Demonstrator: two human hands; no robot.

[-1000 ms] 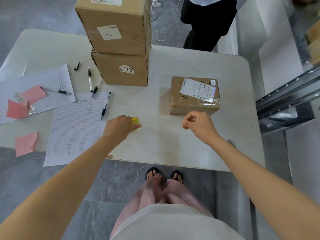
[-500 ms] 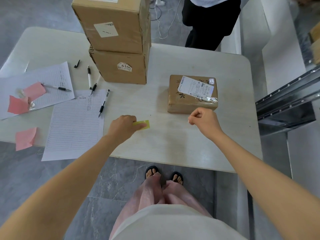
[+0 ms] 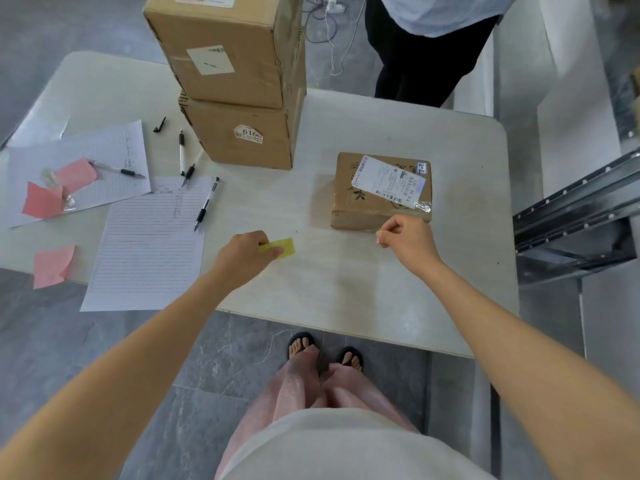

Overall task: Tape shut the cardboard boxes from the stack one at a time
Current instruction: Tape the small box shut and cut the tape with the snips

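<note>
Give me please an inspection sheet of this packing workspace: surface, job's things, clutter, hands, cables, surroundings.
Surface: pale table, near part bare.
Job's things: two stacked boxes at the far edge; small flat box with a shipping label, lying apart to their right.
Clutter: lined sheets, several pens, pink notes.
Hands: left hand has its grip on a yellow tape roll; right hand pinched shut beside the small box, probably on clear tape, which is hard to see.
Cables: white cable on the floor beyond the table.
Surroundings: another person opposite; metal rail on the right.

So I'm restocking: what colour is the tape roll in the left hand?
Yellow tape roll, clearest in the head view.
</note>
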